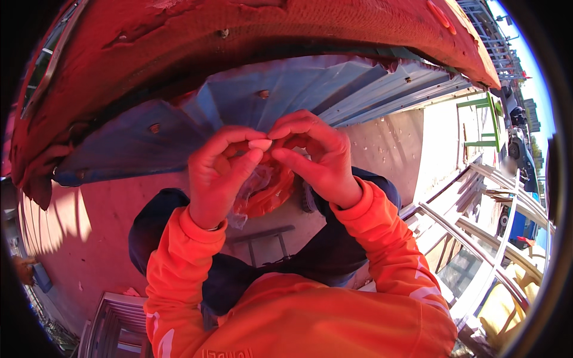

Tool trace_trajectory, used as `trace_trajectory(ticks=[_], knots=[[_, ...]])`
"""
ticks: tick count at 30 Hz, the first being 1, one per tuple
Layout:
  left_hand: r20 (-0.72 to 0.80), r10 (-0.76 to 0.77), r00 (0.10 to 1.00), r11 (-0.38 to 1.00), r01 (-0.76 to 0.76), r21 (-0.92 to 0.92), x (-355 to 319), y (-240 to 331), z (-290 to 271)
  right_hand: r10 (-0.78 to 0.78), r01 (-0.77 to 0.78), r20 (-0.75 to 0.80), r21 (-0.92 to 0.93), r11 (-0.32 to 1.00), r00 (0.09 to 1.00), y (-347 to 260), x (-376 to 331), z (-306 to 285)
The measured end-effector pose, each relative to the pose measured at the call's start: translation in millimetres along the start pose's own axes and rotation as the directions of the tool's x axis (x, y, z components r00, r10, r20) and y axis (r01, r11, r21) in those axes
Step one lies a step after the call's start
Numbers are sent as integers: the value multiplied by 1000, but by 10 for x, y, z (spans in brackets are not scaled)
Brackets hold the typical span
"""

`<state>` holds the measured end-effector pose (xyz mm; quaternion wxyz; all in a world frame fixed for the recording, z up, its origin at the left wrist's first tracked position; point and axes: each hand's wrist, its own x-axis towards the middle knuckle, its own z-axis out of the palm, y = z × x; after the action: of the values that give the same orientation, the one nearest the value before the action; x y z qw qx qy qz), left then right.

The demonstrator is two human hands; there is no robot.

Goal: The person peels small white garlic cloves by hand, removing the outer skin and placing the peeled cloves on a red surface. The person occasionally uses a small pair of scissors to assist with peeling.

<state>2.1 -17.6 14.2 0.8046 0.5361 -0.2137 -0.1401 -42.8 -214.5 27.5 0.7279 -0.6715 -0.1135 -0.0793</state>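
Orange sleeves (286, 304) rise from the near edge; left hand (218, 179) and right hand (316, 158) pinch together on a clear bag (262, 191) of orange bits, held mid-scene under the red roof (239, 30); it looks light, soft, crinkly, slippery; best gripped at its top edge.

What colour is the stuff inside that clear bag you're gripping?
Orange-red, inside the clear plastic bag; seen in the head view.

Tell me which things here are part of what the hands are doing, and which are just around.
In hand:
left hand and right hand, both pinching the clear plastic bag with something orange inside

Just around:
red beam overhead
blue metal sheet
green frame
metal stand on the floor
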Motion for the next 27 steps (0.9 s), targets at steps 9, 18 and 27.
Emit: trace_trajectory(ticks=[9, 18, 27], knots=[[18, 21, 1000, 995, -22, 94, 4, 0, 27, -150, 134, -33, -292, 947, 988, 1, 18, -12], [13, -75, 997, 997, 75, 19, 15, 1, 15, -50, 35, -88, -168, 985, 995, -67, 21, 28], [110, -229, 967, 962, 242, -129, 25, -29, -80, -147, 154, 45, -339, 928, 988, -88, 39, -86]])
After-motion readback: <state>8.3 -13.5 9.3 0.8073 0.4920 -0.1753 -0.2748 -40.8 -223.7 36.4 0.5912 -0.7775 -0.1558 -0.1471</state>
